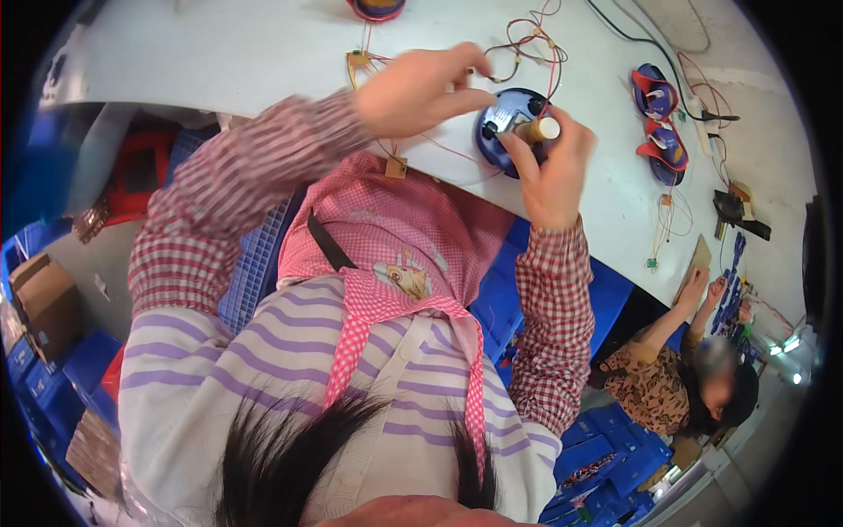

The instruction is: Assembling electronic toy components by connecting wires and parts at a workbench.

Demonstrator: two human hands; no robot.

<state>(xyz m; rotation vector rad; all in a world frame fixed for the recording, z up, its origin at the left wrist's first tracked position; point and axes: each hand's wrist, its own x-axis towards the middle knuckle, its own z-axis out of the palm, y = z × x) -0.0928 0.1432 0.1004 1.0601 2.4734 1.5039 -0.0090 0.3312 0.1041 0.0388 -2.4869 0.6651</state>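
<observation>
A round blue housing [501, 117] with black parts on its face lies near the table's front edge. A short yellowish cylinder with a white end [542, 130] points up over the housing. My right hand [559, 167] closes on the cylinder between thumb and fingers. The thumb also reaches down over the housing's face. To the left of the housing hovers my left hand [421, 90], thumb and forefinger apart, with nothing visible between them. A tangle of thin red and black wires [533, 39] lies beyond the housing.
Small circuit boards [397, 167] with wires lie by the table's front edge. Purple-and-red round pieces [657, 92] rest at the right. A black cable [650, 39] crosses the back right. Another person [654, 378] works farther right. Blue crates [615, 448] stand below.
</observation>
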